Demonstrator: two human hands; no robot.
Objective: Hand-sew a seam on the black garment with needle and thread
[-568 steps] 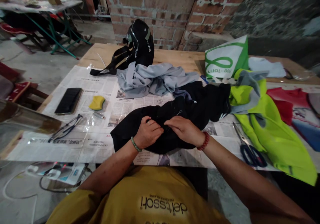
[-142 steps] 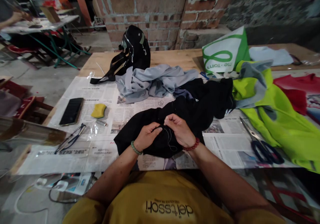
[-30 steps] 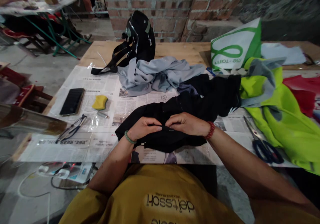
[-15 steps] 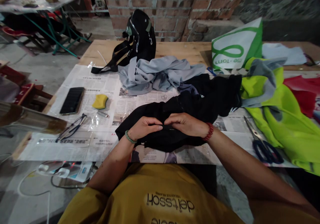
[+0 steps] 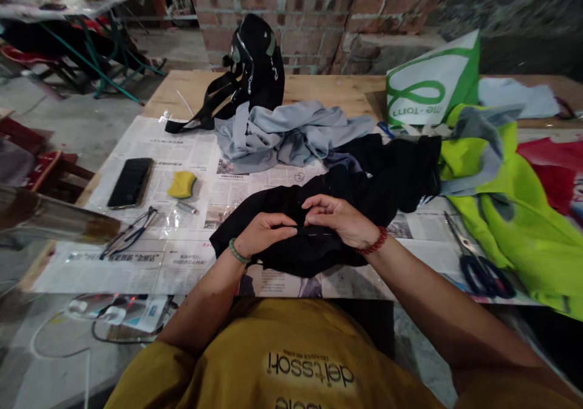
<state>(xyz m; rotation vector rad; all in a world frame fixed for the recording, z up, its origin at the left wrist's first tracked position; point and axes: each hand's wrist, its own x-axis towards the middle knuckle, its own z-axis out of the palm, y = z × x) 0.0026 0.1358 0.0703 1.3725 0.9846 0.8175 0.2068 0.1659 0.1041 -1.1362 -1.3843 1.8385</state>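
Note:
A black garment (image 5: pixel 282 254) lies bunched across the newspaper before me. My left hand (image 5: pixel 264 231), with a green bead bracelet at the wrist, pinches a fold of it between thumb and fingers. Just right of that fold, my right hand (image 5: pixel 339 219), wearing a red bracelet, is raised slightly over the cloth. Its thumb and forefinger are pressed together; whatever they hold is too small to make out. A short, thin pale line shows on the black cloth below the right fingers.
Newspaper (image 5: pixel 113 275) covers the table. Scissors (image 5: pixel 478 260) lie right, beside a yellow-green garment (image 5: pixel 523 214). Leftward are a phone (image 5: pixel 130 182), a sponge (image 5: pixel 181 184) and eyeglasses (image 5: pixel 132 233). Behind are grey cloth (image 5: pixel 291 132), a black bag (image 5: pixel 262 62) and a green-white bag (image 5: pixel 432 84).
My right hand has lifted a little off the black cloth and turned, its fingertips now apart from the fold. The left hand stays almost in place.

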